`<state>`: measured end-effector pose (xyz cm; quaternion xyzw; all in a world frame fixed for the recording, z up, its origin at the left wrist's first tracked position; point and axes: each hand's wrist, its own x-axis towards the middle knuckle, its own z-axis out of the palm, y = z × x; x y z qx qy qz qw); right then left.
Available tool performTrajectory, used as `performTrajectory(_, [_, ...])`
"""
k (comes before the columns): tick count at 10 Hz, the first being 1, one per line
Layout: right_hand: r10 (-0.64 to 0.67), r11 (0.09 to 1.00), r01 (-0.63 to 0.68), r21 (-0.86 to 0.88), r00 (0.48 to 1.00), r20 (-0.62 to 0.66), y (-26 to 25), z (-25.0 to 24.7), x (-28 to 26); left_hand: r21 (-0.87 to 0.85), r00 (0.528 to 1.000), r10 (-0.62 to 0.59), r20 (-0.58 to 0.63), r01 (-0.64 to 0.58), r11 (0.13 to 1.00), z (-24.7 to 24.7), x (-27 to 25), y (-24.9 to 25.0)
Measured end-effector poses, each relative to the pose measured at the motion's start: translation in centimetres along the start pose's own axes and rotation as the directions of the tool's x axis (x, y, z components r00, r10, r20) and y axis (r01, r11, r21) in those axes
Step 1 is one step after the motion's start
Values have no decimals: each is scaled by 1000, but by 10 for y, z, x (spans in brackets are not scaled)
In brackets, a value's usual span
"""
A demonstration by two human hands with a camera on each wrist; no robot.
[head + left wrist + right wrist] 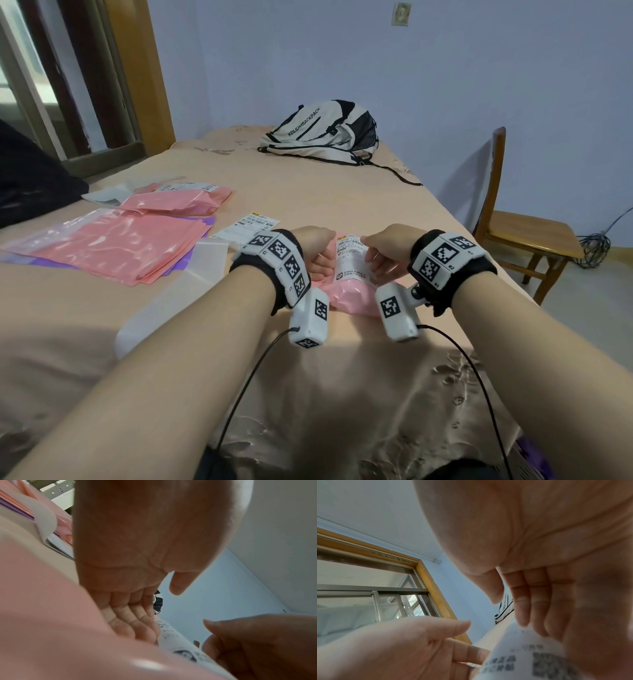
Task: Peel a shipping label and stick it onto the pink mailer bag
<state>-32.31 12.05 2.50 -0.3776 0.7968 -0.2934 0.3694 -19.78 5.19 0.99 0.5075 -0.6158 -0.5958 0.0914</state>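
A filled pink mailer bag lies on the bed in front of me. A white shipping label with barcode and print sits along its top. My left hand lies on the bag at the label's left edge, and the left wrist view shows its straight fingers pressing the pink mailer beside the label. My right hand is at the label's right edge. In the right wrist view its fingers rest flat on the label.
A stack of flat pink mailers and filled, labelled ones lie at the left. Loose labels and a white backing strip are beside my left wrist. A backpack sits far back; a wooden chair stands beyond the bed's right edge.
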Motion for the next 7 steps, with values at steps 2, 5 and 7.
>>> performTrajectory(2, [6, 1000, -7, -13, 1000, -27, 5, -4, 2, 81, 999, 9, -52, -5, 997, 5, 1, 2])
performTrajectory(5, [-55, 985, 48, -164, 998, -40, -4, -7, -9, 28, 918, 240, -316, -244, 969, 2, 2, 14])
performTrajectory(7, [-143, 959, 116, -259, 986, -88, -15, -12, -13, 103, 742, 337, -579, -343, 934, -5, 7, 25])
